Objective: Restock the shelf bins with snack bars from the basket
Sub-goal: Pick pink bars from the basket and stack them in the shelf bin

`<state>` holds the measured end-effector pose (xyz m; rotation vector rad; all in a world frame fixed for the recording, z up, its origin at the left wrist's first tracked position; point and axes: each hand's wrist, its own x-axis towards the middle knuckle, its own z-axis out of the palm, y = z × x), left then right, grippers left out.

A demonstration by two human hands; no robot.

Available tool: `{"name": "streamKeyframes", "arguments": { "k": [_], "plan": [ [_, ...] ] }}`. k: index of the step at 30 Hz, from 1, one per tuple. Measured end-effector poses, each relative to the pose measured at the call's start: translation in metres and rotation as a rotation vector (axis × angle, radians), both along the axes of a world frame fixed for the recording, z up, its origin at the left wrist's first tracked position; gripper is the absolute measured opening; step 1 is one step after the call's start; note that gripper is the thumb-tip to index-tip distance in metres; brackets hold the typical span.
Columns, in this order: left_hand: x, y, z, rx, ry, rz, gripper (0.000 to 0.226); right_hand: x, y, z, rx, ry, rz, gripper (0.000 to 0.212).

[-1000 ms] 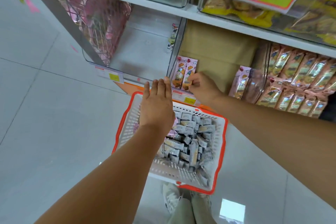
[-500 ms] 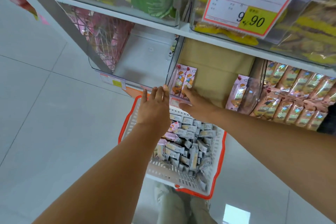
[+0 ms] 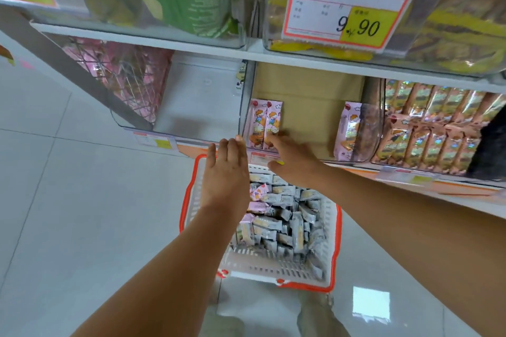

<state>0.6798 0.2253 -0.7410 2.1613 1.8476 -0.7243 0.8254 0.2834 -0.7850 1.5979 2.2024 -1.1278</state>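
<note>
Head cam: L hand (image 3: 227, 172) flat, grip released, over basket (image 3: 339, 241) far rim; R hand (image 3: 293, 156) grip released, fingers straight, touching pink bars (image 3: 264, 124) at 12 o'clock.

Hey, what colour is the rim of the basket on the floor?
The basket has an orange-red rim around white slatted walls. The head view shows it plainly.

Flat hands (image 3: 227, 172) over basket (image 3: 338, 230) of bars (image 3: 284, 224)

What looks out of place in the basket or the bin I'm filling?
Nothing looks spilled or damaged. The middle bin is sparse: two pink packs stand at its left wall, one lone pack far right. In the basket, a few pink wrappers sit among grey bars.
</note>
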Motion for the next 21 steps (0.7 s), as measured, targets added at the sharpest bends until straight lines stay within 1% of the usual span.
{"name": "streamKeyframes", "arguments": {
  "k": [4,6,9,11,13,15,16,18,19,21],
  "plan": [
    [-0.015,0.0,-0.004,0.057,-0.051,-0.11,0.082,-0.005,-0.006,0.003,0.073,-0.034,-0.058,0.055],
    [-0.024,0.0,-0.008,0.081,-0.099,-0.168,0.083,-0.006,-0.01,0.006,0.088,-0.032,-0.104,0.057],
    [-0.037,0.0,-0.017,0.122,-0.193,-0.217,0.087,-0.006,-0.02,0.006,0.171,0.075,-0.266,0.064],
    [-0.046,-0.001,-0.02,0.133,-0.27,-0.221,0.088,-0.011,-0.033,0.006,0.358,0.119,-0.345,0.063],
    [-0.056,-0.006,-0.026,0.126,-0.326,-0.241,0.088,-0.02,-0.048,0.006,0.594,0.117,-0.4,0.05],
    [-0.07,-0.021,-0.038,0.136,-0.334,-0.28,0.091,-0.032,-0.064,0.008,0.684,0.124,-0.431,0.035],
    [-0.076,-0.031,-0.046,0.155,-0.347,-0.274,0.093,-0.038,-0.073,0.006,0.681,0.133,-0.423,0.03],
    [-0.086,-0.051,-0.066,0.142,-0.372,-0.215,0.092,-0.044,-0.091,-0.007,0.607,0.156,-0.382,0.023],
    [-0.091,-0.059,-0.076,0.125,-0.361,-0.194,0.087,-0.046,-0.098,-0.018,0.552,0.167,-0.36,0.023],
    [-0.1,-0.069,-0.093,0.024,-0.298,-0.15,0.077,-0.051,-0.11,-0.042,0.409,0.157,-0.325,0.027]
  ]
}}
